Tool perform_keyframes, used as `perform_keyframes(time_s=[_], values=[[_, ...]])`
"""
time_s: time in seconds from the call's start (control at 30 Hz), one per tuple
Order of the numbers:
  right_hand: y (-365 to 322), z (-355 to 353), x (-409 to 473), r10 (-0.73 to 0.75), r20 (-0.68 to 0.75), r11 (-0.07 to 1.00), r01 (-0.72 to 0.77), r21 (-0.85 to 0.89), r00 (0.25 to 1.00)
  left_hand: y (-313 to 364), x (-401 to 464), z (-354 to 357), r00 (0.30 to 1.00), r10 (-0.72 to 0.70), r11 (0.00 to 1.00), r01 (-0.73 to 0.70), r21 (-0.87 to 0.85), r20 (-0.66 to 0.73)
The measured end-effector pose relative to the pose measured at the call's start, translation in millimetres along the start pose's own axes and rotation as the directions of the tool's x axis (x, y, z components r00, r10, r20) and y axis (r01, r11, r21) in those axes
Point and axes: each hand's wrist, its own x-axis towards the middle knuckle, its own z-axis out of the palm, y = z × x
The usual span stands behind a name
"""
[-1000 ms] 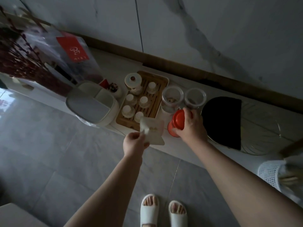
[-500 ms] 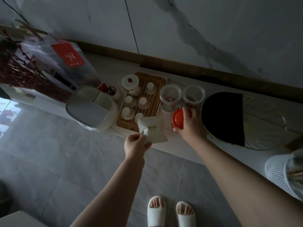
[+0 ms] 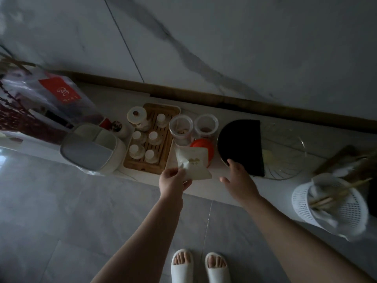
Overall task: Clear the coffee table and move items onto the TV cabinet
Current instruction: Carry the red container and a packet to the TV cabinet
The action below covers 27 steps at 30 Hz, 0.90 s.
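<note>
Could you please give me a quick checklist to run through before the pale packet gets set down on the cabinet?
1. Left hand grips the packet by its corner: ok.
2. Right hand empty and open: ok.
3. Orange-lidded jar released, standing on the cabinet top: ok.
4. Bare cabinet surface in front of the jar for the packet: ok.
5. Packet clear of the wooden tea tray: ok.
6. Packet sealed: cannot tell.

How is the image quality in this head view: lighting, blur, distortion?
Head view: dim and underexposed, colours muted apart from the orange lid; wide-angle bending curves the cabinet edge; the white basket at right is motion-smeared; the left hand and its pale packet stay fairly legible.
</note>
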Motion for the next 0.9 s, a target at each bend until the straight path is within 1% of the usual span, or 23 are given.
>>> perform_keyframes(time_s=[0.13, 0.3, 0.5, 0.63, 0.7, 0.8, 0.87, 0.9], values=[[27, -17, -19, 0.039, 0.015, 0.999, -0.039, 0.032, 0.999, -13, -14, 38, 0.998, -0.006, 1.0, 0.005, 0.025, 0.063], [71, -36, -38, 0.033, -0.045, 0.996, -0.037, -0.082, 0.998, -33, -25, 91, 0.992, -0.019, 0.997, 0.008, 0.081, 0.128], [105, -36, -53, 0.072, -0.059, 0.992, -0.077, -0.099, 0.996, -50, -19, 127, 0.995, -0.012, 0.995, 0.002, 0.1, 0.101], [116, -33, -56, 0.055, -0.054, 0.992, -0.06, -0.108, 0.997, -46, -8, 142, 0.997, -0.025, 0.997, 0.019, 0.08, 0.077], [117, -33, -56, 0.029, -0.047, 0.991, -0.035, -0.127, 0.998, -42, -3, 147, 0.994, -0.062, 0.994, 0.053, 0.101, 0.091], [114, -35, -56, -0.023, -0.035, 0.986, 0.017, -0.166, 0.999, -46, 0, 144, 0.986, -0.117, 0.962, 0.082, 0.261, 0.123], [110, -35, -55, -0.056, -0.022, 0.98, 0.051, -0.192, 0.998, -54, -1, 134, 0.984, -0.109, 0.912, 0.043, 0.407, 0.14], [107, -35, -55, -0.072, -0.017, 0.977, 0.067, -0.202, 0.997, -59, -3, 127, 0.984, -0.089, 0.871, 0.003, 0.492, 0.151]])
